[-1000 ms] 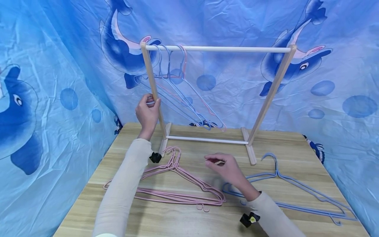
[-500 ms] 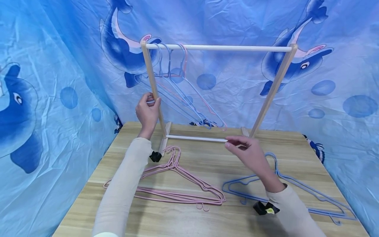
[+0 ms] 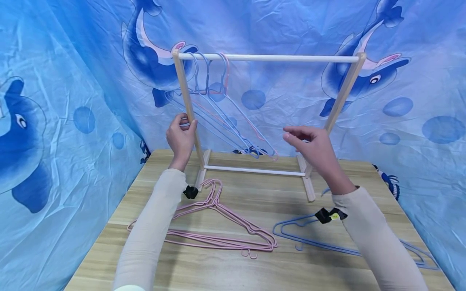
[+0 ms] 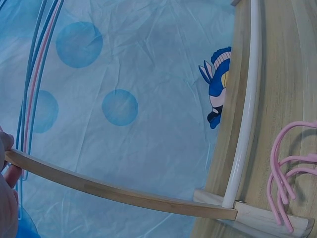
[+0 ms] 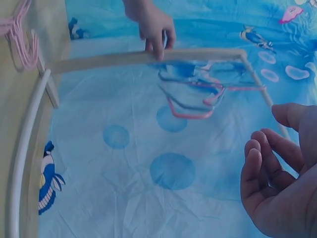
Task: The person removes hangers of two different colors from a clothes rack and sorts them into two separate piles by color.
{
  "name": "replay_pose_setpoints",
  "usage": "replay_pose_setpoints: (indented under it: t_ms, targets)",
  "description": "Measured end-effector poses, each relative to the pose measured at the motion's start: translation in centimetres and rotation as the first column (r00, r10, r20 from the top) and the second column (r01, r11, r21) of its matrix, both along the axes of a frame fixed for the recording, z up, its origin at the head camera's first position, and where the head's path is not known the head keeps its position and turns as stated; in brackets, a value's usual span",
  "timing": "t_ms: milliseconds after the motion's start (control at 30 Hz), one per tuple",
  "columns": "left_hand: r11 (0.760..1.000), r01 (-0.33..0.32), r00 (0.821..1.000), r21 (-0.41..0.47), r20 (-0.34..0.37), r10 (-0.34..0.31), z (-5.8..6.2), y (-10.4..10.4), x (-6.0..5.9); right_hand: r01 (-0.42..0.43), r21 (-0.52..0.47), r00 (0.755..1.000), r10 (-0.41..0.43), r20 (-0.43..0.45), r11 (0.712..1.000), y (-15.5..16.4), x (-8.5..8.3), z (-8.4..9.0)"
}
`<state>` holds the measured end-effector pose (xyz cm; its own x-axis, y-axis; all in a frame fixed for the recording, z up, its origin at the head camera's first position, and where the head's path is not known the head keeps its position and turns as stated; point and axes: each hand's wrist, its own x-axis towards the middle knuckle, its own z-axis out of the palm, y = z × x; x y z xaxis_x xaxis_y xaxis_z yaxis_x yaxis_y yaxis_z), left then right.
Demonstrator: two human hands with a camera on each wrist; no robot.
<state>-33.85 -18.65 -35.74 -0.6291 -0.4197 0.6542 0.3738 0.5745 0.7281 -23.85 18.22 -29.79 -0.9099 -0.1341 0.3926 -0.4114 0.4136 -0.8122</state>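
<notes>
A small garment rack with wooden posts and a white top rod (image 3: 276, 58) stands on the table. My left hand (image 3: 182, 137) grips its left post (image 4: 114, 191) partway up, fingers behind and thumb in front. Several blue and pink hangers (image 3: 233, 117) hang from the left end of the rod, close to this hand. My right hand (image 3: 311, 147) is raised in the air before the right post (image 3: 344, 93). Its fingers are loosely bent, and the right wrist view shows nothing between thumb and fingertips (image 5: 253, 156).
Several pink hangers (image 3: 233, 218) lie stacked on the wooden table (image 3: 218, 270) in front of the rack. Blue hangers (image 3: 291, 222) lie at the right, partly hidden under my right forearm. A white lower bar (image 3: 251, 170) joins the rack's feet. A blue dolphin-print curtain (image 3: 284, 24) surrounds the table.
My right hand has risen from low over the table, first moving right past the lower bar and then upward toward the right post. My left hand keeps its grip in the same place.
</notes>
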Motion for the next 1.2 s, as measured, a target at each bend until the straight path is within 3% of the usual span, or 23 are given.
replay_pose_setpoints:
  t_ms: [333,700,967,1200]
  targets:
    - [1.000,-0.004,1.000,-0.005,0.003,0.004,-0.1,-0.2,0.0,-0.033,-0.043,0.998,0.035,0.058,0.999,-1.6,-3.7,0.3]
    - [1.000,-0.006,1.000,-0.003,0.000,0.006,-0.1,-0.1,-0.2,-0.103,-0.112,0.987,0.116,0.116,0.988,-4.5,-6.6,0.3]
    - [1.000,0.006,1.000,-0.007,0.000,-0.006,-0.1,-0.1,-0.1,-0.143,-0.149,0.971,0.168,0.169,0.978,-6.2,-7.4,0.0]
    - [1.000,0.010,1.000,0.001,0.005,-0.010,-0.1,-0.2,-0.1,-0.214,-0.217,0.952,0.252,0.170,0.953,-6.8,-7.4,0.0]
